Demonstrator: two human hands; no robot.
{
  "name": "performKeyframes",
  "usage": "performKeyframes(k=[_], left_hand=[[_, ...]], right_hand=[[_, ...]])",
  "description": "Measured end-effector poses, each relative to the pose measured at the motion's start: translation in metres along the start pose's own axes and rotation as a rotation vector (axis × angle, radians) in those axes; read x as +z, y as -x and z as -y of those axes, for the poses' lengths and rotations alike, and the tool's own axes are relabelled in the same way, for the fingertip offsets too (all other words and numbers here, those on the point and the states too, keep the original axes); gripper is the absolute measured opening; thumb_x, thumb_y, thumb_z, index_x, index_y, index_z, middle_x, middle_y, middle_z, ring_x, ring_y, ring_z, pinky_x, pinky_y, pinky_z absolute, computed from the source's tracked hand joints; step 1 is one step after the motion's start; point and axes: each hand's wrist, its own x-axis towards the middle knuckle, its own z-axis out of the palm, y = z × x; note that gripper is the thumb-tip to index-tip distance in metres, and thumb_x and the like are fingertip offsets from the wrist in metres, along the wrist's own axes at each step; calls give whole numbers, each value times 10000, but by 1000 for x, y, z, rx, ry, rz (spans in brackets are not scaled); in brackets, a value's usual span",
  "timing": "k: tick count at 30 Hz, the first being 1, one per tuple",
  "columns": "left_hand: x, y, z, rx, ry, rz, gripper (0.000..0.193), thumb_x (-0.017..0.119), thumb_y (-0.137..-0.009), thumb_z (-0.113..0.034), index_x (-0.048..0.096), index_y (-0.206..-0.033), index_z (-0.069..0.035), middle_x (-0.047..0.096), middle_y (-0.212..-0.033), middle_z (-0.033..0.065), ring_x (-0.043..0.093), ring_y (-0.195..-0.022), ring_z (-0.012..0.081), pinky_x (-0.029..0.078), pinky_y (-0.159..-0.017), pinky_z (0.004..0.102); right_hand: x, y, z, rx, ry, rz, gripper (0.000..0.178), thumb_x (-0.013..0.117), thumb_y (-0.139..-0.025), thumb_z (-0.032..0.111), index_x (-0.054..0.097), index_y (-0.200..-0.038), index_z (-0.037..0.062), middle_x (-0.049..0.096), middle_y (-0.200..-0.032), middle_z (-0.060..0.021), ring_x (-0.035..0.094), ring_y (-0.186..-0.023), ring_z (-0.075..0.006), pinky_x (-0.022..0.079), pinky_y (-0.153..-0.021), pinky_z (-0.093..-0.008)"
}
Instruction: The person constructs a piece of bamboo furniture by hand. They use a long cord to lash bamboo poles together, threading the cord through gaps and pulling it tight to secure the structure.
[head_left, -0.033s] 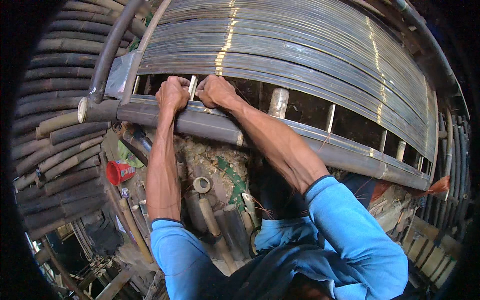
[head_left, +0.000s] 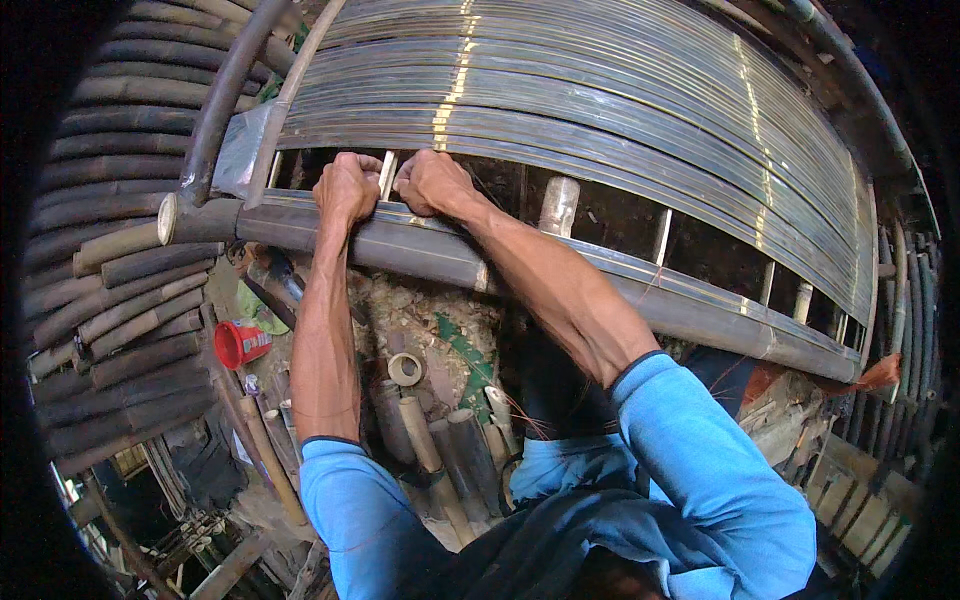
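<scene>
My left hand [head_left: 345, 188] and my right hand [head_left: 430, 183] are clenched side by side on top of a thick dark bamboo pole [head_left: 450, 262] that runs across in front of me. Between the two fists stands a thin pale bamboo strip [head_left: 386, 172], upright, and both hands close on it from either side. Just above them begins a wide curved panel of shiny split bamboo slats [head_left: 600, 100]. My blue sleeves come in from the lower edge.
More upright bamboo pegs [head_left: 558, 205] stand in the gap between pole and slats to the right. Stacked bamboo poles [head_left: 120, 260] fill the left side. Below lie a red cup [head_left: 240, 343], short cut bamboo tubes [head_left: 430, 440] and shavings. A dark curved pipe [head_left: 225, 100] rises at upper left.
</scene>
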Motion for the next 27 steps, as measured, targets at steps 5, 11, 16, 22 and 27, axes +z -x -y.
performKeyframes(k=[5,11,16,22,27], left_hand=[[-16,14,0,132,85,-108,300,704,-807,-238,781,-1066,-109,742,-954,200,716,-934,385,559,-862,455],[-92,61,47,-147,1175,482,547,580,-917,-20,489,-1457,-43,708,-1178,175,527,-590,49,412,-396,208],[-80,108,-5,138,1516,326,930,651,-870,53,132,-1618,-137,484,-1491,204,582,-653,72,361,-362,133],[-85,130,-35,383,310,-306,706,659,-909,12,381,-1538,-144,742,-879,89,658,-726,113,489,-627,226],[-160,170,-100,176,1336,15,445,602,-979,-30,441,-1387,47,697,-926,146,695,-736,179,592,-707,259]], right_hand=[[-10,11,-2,-147,-52,-143,298,561,-883,239,744,-919,6,731,-901,-216,720,-865,-356,546,-823,-441],[-57,45,-32,-456,-1075,211,198,571,-957,147,707,-989,6,681,-900,-38,600,-792,-161,489,-759,-301],[-102,116,20,-598,-612,266,216,627,-1001,189,719,-1117,32,694,-986,-18,560,-808,-89,467,-740,-266],[-110,143,40,-689,-127,-58,280,666,-970,226,704,-1149,14,712,-1065,-110,646,-1011,-179,512,-914,-332],[-120,195,71,-1033,-323,-176,623,795,-817,260,544,-1340,32,633,-1181,-138,613,-1111,-262,484,-1000,-403]])
